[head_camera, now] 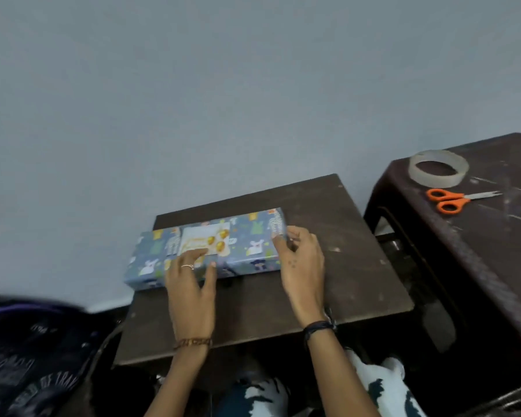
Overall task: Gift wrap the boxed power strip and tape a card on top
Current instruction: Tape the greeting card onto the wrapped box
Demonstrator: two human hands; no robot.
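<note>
The boxed power strip (247, 245), wrapped in blue paper with animal prints, lies across the back left of a small dark table (328, 266), its left end overhanging the edge. A white card (205, 237) with gold balloons lies on top of it. My left hand (190, 278) presses straight fingers onto the card's near edge and the box's front. My right hand (301, 260) is at the box's right end, thumb and fingers close together there; a piece of tape between them cannot be made out.
A dark plastic stool (469, 236) stands to the right with a roll of clear tape (438, 167) and orange-handled scissors (451, 199) on it. A dark bag (27, 350) lies at lower left. A grey wall rises behind the table.
</note>
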